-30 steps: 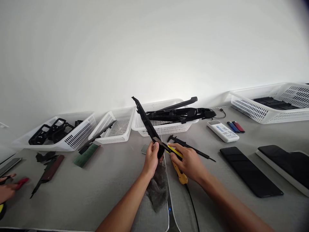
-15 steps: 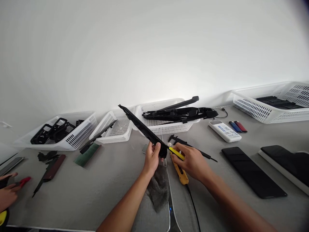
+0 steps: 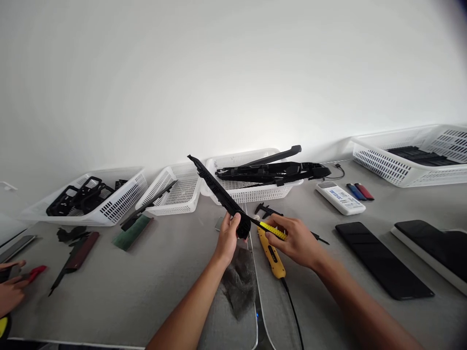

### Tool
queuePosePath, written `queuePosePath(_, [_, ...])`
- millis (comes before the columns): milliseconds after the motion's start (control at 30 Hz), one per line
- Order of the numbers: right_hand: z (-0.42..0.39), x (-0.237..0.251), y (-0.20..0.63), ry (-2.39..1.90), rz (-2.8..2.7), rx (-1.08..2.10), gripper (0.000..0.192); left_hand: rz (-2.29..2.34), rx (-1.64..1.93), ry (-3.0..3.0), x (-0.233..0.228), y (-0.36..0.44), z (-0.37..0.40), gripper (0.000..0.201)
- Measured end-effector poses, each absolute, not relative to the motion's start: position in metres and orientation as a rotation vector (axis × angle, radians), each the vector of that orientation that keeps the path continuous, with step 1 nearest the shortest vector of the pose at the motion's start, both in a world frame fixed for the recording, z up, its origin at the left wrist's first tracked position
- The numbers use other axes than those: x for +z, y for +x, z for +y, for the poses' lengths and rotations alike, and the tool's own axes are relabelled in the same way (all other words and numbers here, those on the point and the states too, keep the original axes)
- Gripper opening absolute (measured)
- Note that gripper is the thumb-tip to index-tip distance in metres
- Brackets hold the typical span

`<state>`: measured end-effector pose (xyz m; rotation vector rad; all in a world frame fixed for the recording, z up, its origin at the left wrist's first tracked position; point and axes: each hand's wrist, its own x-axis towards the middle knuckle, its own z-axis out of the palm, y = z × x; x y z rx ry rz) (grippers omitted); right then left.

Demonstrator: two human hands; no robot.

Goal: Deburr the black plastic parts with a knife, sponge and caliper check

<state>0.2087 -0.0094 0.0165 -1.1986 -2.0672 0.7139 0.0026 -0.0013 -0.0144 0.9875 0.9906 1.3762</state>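
My left hand [image 3: 228, 238] is closed round the lower end of a long black plastic trim piece [image 3: 215, 187], which slants up to the left above the table. In my right hand [image 3: 294, 240] is a slim tool with a ribbed yellow handle [image 3: 273, 230]. Its thin dark end points left and meets or overlaps the lower part of the trim piece; I cannot tell whether it touches. Below my right hand lies a yellow corded power tool [image 3: 272, 255]. A dark grey cloth [image 3: 239, 284] lies under my left hand. Black calipers [image 3: 266, 210] lie partly behind my right hand.
White baskets [image 3: 251, 196] with black plastic parts stand along the wall. On the right are a white device [image 3: 340, 198], two lighters [image 3: 359, 191] and a black flat panel [image 3: 383, 260]. At left, another person's hand [image 3: 10, 291] is near a red object [image 3: 36, 273].
The trim piece's upper end has shifted right and the piece stands steeper. My right hand has moved slightly right with the yellow-handled tool, showing more of its dark end.
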Motion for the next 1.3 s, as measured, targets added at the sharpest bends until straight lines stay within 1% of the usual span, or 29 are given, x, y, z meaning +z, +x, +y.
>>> queuePosePath(133, [-0.011,0.017,0.206,-1.173,-2.102,0.753,0.011,0.954,1.382,0.998,-0.014,0.002,-0.002,0.043])
queuePosePath(433, [-0.008,0.012,0.207,-1.201,-2.053,0.668,0.016,1.002,1.265,1.078,-0.018,0.003,-0.003,0.047])
queuePosePath(733, [-0.007,0.011,0.208,-1.273,-2.003,0.618,0.012,1.057,1.219,1.054,-0.017,0.002,-0.004,0.038])
queuePosePath(900, [-0.006,0.009,0.208,-1.202,-2.061,0.629,0.014,1.056,1.233,1.014,-0.017,0.002,-0.004,0.041])
queuePosePath(1033, [-0.005,0.008,0.208,-1.261,-2.007,0.602,0.011,1.084,1.262,1.016,-0.019,0.001,-0.002,0.045])
queuePosePath(1167, [-0.005,0.007,0.208,-1.226,-2.015,0.644,0.011,1.079,1.215,1.014,-0.019,-0.001,-0.003,0.046])
queuePosePath(1300, [-0.005,0.005,0.207,-1.199,-2.058,0.622,0.011,1.105,1.195,0.98,-0.016,-0.001,-0.004,0.049])
